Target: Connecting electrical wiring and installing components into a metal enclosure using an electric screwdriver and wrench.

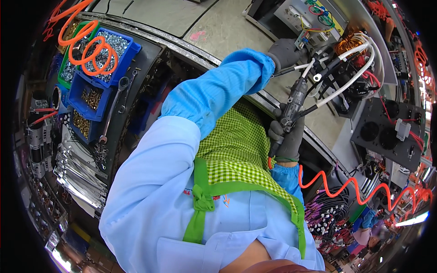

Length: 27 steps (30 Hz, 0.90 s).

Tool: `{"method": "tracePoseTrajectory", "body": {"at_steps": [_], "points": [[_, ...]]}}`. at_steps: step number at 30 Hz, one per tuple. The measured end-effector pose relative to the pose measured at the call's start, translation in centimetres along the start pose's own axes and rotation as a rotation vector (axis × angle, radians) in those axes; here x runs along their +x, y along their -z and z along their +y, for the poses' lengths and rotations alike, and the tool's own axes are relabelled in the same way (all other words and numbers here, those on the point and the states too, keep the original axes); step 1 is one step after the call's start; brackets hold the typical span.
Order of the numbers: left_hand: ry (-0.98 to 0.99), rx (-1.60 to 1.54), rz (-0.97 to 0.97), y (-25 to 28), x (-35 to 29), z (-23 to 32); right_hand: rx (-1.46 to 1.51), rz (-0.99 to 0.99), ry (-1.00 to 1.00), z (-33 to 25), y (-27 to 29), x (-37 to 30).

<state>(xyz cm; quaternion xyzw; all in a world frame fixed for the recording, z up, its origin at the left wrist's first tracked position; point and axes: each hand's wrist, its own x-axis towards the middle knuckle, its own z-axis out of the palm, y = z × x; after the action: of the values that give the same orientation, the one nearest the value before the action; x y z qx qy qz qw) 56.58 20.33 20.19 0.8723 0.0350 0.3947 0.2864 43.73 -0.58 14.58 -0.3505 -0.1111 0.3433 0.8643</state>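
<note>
My right hand [291,139], in a dark grey glove, is wrapped round the grip of a grey air screwdriver [296,102]. The tool's nose points up and away, toward thick white cables [353,86] with black sleeves at an open electrical unit [314,20]. At the unit's near edge is my left hand [287,54], also gloved, its fingers curled beside a small metal bracket [301,42]. What those fingers hold is hidden. A copper-wound coil [350,45] sits among the cables. One loose ring terminal [317,77] shows near the screwdriver's tip.
Blue bins [114,50] of nuts and brass screws stand at the left, with a combination wrench [116,104] beside them. An orange coiled air hose [359,193] stretches off to the right; another coiled hose [91,50] hangs over the bins. A black fan panel [387,127] lies at the right.
</note>
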Motion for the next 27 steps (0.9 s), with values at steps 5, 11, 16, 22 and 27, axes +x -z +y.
{"method": "tracePoseTrajectory", "body": {"at_steps": [5, 11, 16, 22, 27], "points": [[0.06, 0.051, -0.139, 1.3, -0.9, 1.2, 0.043, -0.015, -0.013, 0.0, 0.7, 0.5], [0.092, -0.327, -0.129, 3.7, -1.9, -1.3, 0.458, -0.309, -0.09, -1.5, 0.7, -0.3], [0.559, -1.379, -0.349, 2.4, -2.7, -3.5, 0.12, 0.035, 0.118, 0.6, -0.4, 0.1], [0.367, -1.268, -0.428, 1.0, -3.9, -1.2, 0.06, 0.119, 0.171, 0.9, -0.7, 0.3], [0.408, -0.924, -0.503, 1.6, -3.9, 0.8, 0.093, 0.13, 0.141, 0.9, -0.4, 0.6]]}}
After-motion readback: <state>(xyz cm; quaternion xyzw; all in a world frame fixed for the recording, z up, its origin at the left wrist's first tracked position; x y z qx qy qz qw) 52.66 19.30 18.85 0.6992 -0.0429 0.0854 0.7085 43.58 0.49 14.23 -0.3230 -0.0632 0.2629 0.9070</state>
